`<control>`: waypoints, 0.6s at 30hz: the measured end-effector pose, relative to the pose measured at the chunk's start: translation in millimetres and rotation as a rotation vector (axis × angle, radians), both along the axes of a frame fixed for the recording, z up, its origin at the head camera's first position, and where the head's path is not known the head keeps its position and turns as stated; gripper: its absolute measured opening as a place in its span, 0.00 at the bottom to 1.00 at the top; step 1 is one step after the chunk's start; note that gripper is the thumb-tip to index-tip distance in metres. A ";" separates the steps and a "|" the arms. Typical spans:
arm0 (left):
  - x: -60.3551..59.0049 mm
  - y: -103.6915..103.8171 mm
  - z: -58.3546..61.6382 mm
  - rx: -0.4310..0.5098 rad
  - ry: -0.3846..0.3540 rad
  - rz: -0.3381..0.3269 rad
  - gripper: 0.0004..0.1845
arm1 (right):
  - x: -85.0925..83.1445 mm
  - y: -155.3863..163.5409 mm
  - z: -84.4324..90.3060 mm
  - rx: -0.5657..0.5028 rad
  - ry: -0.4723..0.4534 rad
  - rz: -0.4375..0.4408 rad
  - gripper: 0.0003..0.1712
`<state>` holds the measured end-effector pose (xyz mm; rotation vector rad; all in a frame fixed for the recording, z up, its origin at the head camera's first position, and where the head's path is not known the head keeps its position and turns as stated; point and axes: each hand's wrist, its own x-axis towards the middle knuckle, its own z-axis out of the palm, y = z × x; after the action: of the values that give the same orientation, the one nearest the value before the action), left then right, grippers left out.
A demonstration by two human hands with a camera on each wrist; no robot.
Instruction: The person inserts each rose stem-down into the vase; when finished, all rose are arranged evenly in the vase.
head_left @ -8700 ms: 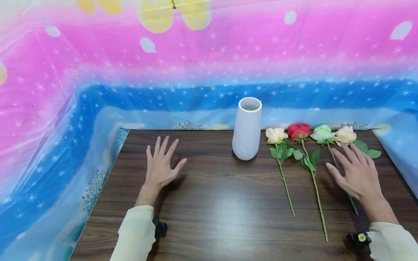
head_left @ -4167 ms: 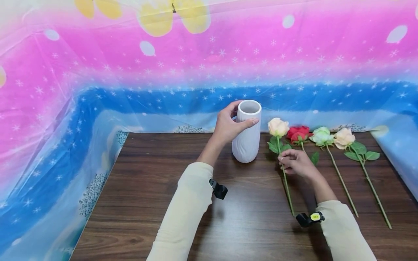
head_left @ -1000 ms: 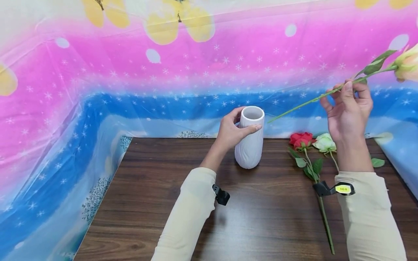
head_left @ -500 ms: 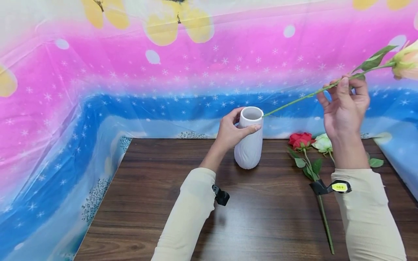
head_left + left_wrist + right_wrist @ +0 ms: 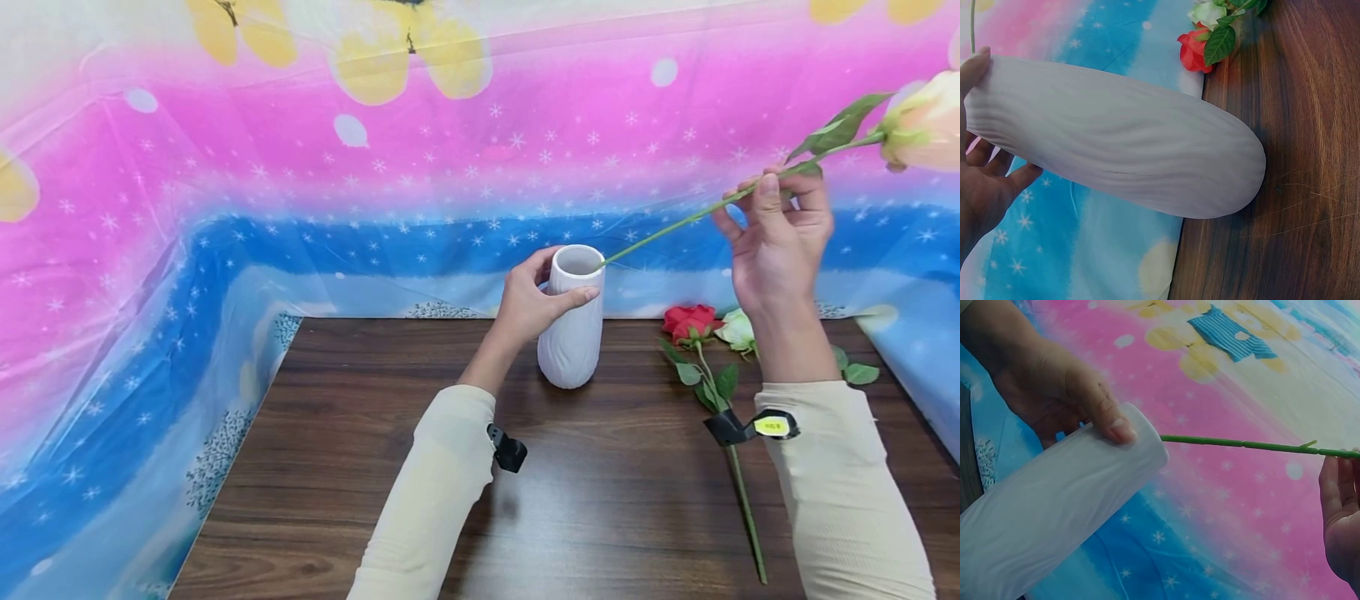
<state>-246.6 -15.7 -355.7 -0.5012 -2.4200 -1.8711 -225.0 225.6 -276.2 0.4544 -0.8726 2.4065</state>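
Note:
A white ridged vase (image 5: 572, 342) stands upright on the brown wooden table. My left hand (image 5: 528, 296) grips it just below the rim, thumb across the front and fingers behind. Up at the right, my right hand (image 5: 783, 237) pinches the green stem of a pale peach rose (image 5: 922, 125) between thumb and fingers. The stem (image 5: 1241, 444) slants down to the left, and its cut end lies at the right side of the vase's mouth, slightly inside the rim. The bloom points up and right, partly cut off by the frame edge.
On the table's right lie a red rose (image 5: 690, 323) and a pale green rose (image 5: 737, 331), the latter partly behind my right arm. Green leaves (image 5: 861, 374) of another flower show beyond that arm. A colourful printed cloth (image 5: 375, 167) hangs behind the table.
My right hand has picked the peach rose off the table, lifted and tilted it, and moved left, bringing the stem end to the vase mouth. The left hand earlier took hold of the vase.

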 end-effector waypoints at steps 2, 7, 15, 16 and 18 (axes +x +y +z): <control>0.2 0.2 0.5 -0.001 -0.001 0.000 0.38 | 0.2 -0.6 -0.9 -0.001 0.000 0.020 0.05; 1.3 -0.1 1.4 -0.002 0.000 -0.004 0.37 | -0.6 -3.2 -4.0 0.062 0.005 0.016 0.05; 0.4 0.0 0.7 -0.006 -0.002 0.005 0.38 | -1.7 -10.0 -9.7 0.169 -0.005 -0.015 0.02; 0.1 0.1 0.5 -0.007 -0.002 0.006 0.38 | -2.0 -10.6 -10.8 0.175 -0.007 -0.014 0.02; -0.2 0.6 0.0 -0.004 0.001 0.006 0.38 | -2.1 -12.0 -13.0 0.215 -0.018 -0.033 0.02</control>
<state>-246.8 -15.0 -355.7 -0.4939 -2.4219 -1.8641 -227.1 213.6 -289.2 0.4951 -1.1444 2.2996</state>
